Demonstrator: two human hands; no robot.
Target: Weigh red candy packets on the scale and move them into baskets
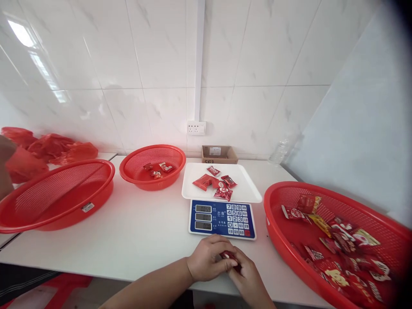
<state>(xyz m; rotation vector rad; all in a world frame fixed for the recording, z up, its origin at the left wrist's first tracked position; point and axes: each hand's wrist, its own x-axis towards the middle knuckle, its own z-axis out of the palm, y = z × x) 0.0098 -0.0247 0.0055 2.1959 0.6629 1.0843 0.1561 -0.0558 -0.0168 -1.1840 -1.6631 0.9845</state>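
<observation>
1. Head view, hands: the left hand [207,259] and the right hand [247,274] meet in front of the scale [222,219], both with fingers closed around a small red packet [230,258], partly hidden by them
2. Head view, centre: the scale's white tray [189,193] bears several red wrapped pieces [222,193]; a blue panel with number keys and three displays faces the person, and an open cardboard box [220,161] sits behind the tray
3. Head view, right side: a large red basket [279,240] contains many wrapped snacks [344,240], mostly red, some with yellow
4. Head view, left side: a round red basket [152,185] has a few small packets [157,174] inside; beside it is another red basket [69,216], with red plastic bags [53,146] behind, near the wall, and part of another person's arm [5,165] at the edge
</observation>
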